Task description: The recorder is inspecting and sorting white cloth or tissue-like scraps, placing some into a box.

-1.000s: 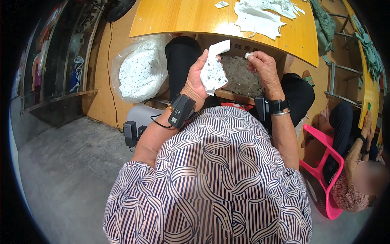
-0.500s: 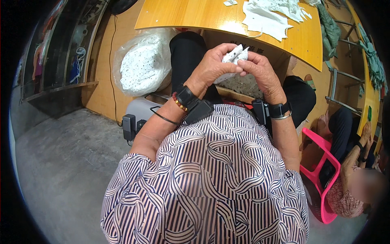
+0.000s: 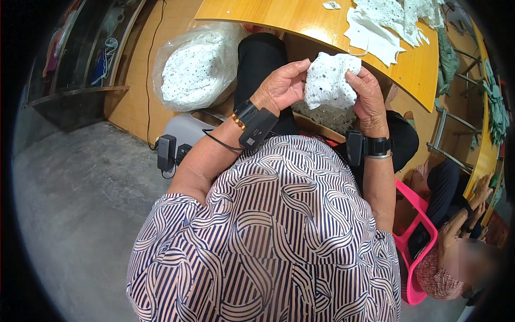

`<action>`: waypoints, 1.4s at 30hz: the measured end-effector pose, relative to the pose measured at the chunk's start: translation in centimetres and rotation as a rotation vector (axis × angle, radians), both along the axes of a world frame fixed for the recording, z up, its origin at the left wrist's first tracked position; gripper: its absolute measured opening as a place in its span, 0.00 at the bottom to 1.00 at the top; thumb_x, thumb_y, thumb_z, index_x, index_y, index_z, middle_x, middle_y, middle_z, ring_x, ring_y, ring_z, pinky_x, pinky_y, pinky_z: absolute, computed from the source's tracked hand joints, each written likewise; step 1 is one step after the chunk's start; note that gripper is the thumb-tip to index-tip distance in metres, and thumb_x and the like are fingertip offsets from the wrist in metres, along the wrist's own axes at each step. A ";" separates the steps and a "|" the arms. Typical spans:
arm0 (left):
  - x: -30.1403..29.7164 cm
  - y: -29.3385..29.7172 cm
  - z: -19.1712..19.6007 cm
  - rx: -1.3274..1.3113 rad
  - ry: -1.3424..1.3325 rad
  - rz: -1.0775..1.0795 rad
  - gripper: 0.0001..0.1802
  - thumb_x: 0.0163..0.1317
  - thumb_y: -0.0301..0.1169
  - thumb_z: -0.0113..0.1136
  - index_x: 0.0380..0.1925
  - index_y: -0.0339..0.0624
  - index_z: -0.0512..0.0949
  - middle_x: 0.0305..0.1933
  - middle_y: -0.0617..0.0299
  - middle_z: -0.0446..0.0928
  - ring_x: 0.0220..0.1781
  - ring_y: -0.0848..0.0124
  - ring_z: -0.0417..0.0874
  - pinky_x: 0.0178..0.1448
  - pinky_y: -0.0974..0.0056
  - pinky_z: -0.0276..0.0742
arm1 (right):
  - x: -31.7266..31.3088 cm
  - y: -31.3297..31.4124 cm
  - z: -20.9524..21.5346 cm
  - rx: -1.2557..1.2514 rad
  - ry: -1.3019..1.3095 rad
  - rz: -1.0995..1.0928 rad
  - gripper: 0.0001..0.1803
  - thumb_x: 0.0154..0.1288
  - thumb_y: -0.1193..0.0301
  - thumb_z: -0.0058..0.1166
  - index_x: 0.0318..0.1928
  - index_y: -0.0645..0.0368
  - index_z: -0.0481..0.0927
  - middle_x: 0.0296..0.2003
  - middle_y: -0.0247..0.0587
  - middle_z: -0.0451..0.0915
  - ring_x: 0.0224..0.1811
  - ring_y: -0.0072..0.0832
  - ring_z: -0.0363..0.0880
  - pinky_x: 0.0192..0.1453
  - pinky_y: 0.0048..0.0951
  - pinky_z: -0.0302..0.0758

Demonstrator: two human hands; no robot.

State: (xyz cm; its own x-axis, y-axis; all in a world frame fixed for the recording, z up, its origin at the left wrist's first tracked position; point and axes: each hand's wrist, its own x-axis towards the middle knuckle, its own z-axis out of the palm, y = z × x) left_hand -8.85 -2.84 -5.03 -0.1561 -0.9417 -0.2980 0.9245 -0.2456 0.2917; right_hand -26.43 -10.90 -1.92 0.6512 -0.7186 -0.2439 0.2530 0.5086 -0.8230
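Both forearms rise from the lower edge, elbows bent. The left hand (image 3: 280, 86) and right hand (image 3: 368, 97) face each other, fingers curled in a pinch.

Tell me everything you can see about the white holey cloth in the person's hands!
The white lace piece is thin fabric dotted with small holes, with uneven edges. It is spread open and held up above the person's lap, just below the edge of the wooden table. The left hand pinches its left edge and the right hand grips its right edge. Nothing else touches it. More white pieces like it lie on the table.
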 end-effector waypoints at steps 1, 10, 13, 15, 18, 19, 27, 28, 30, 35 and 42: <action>-0.2 -0.1 0.0 -0.025 0.077 0.007 0.23 0.60 0.38 0.53 0.49 0.32 0.68 0.52 0.53 0.71 0.54 0.61 0.72 0.61 0.55 0.64 | 0.1 0.0 0.0 -0.002 0.002 0.006 0.17 0.57 0.71 0.55 0.46 0.65 0.74 0.40 0.38 0.78 0.42 0.22 0.75 0.49 0.24 0.70; -0.7 0.6 0.8 -0.084 0.067 -0.105 0.24 0.59 0.36 0.54 0.51 0.31 0.66 0.51 0.50 0.72 0.53 0.61 0.74 0.59 0.55 0.67 | -0.2 -0.1 -0.7 0.028 0.059 0.085 0.16 0.56 0.73 0.55 0.46 0.66 0.74 0.39 0.38 0.79 0.39 0.22 0.76 0.48 0.24 0.71; -0.9 0.9 1.1 -0.031 -0.030 -0.177 0.19 0.59 0.28 0.52 0.50 0.30 0.66 0.48 0.52 0.74 0.49 0.64 0.77 0.54 0.55 0.73 | -0.2 -0.2 -0.6 0.017 0.078 0.084 0.15 0.56 0.73 0.54 0.45 0.66 0.74 0.38 0.38 0.79 0.38 0.22 0.77 0.46 0.24 0.71; -0.9 0.9 1.1 -0.037 -0.066 -0.196 0.19 0.59 0.27 0.52 0.49 0.30 0.67 0.48 0.52 0.74 0.49 0.63 0.77 0.53 0.55 0.74 | -0.1 -0.7 -1.3 0.030 0.095 0.087 0.15 0.56 0.73 0.54 0.44 0.65 0.74 0.37 0.38 0.79 0.38 0.22 0.77 0.46 0.23 0.72; -0.3 0.9 1.3 0.006 -0.087 -0.213 0.17 0.59 0.28 0.51 0.47 0.31 0.68 0.45 0.53 0.75 0.43 0.64 0.80 0.46 0.58 0.77 | -0.1 -1.0 -2.1 0.057 0.129 0.086 0.14 0.57 0.73 0.54 0.44 0.65 0.74 0.37 0.37 0.79 0.37 0.22 0.77 0.45 0.24 0.72; -0.3 1.0 1.6 0.020 -0.123 -0.211 0.17 0.59 0.29 0.51 0.47 0.32 0.68 0.43 0.53 0.76 0.41 0.64 0.80 0.43 0.59 0.78 | 0.0 -1.0 -2.2 0.070 0.147 0.084 0.14 0.57 0.72 0.53 0.44 0.64 0.73 0.37 0.37 0.79 0.37 0.22 0.77 0.46 0.24 0.72; -0.2 1.0 1.8 0.019 -0.207 -0.283 0.19 0.60 0.37 0.51 0.45 0.34 0.69 0.39 0.54 0.77 0.37 0.65 0.81 0.38 0.61 0.80 | 0.7 -1.4 -2.1 0.029 0.151 0.078 0.14 0.57 0.72 0.54 0.43 0.65 0.75 0.36 0.38 0.79 0.36 0.22 0.77 0.43 0.24 0.72; -0.3 1.2 1.9 0.031 -0.188 -0.270 0.18 0.60 0.36 0.52 0.45 0.34 0.69 0.40 0.54 0.77 0.38 0.65 0.81 0.39 0.61 0.79 | 0.8 -1.2 -1.6 0.031 0.131 0.120 0.14 0.57 0.72 0.54 0.43 0.65 0.75 0.36 0.37 0.79 0.36 0.21 0.77 0.43 0.22 0.72; -0.5 1.3 1.7 0.040 -0.171 -0.258 0.17 0.60 0.35 0.52 0.45 0.34 0.70 0.41 0.54 0.77 0.39 0.66 0.81 0.41 0.60 0.79 | 1.0 -1.1 -1.2 0.030 0.110 0.163 0.14 0.57 0.72 0.54 0.43 0.65 0.74 0.35 0.37 0.79 0.35 0.20 0.76 0.42 0.21 0.72; -0.5 1.8 0.8 0.048 -0.199 -0.049 0.16 0.57 0.26 0.54 0.45 0.31 0.70 0.41 0.53 0.77 0.40 0.65 0.81 0.44 0.59 0.78 | 1.3 -0.5 -0.7 -0.055 0.127 0.173 0.11 0.56 0.73 0.53 0.41 0.63 0.75 0.33 0.32 0.78 0.32 0.17 0.75 0.38 0.18 0.72; 8.8 4.5 -0.4 -0.078 -0.276 0.370 0.13 0.55 0.21 0.53 0.43 0.34 0.71 0.45 0.54 0.75 0.47 0.63 0.76 0.55 0.55 0.70 | 0.2 0.5 0.6 -0.244 0.245 0.177 0.09 0.56 0.74 0.53 0.39 0.60 0.76 0.26 0.28 0.74 0.25 0.15 0.71 0.30 0.18 0.71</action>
State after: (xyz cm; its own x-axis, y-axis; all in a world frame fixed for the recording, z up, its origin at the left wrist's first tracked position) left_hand -0.09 1.68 -5.41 0.2696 -0.9403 -0.2076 0.8308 0.1181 0.5438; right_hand -26.21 -10.44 -1.30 0.7138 -0.6567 -0.2434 -0.0398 0.3089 -0.9503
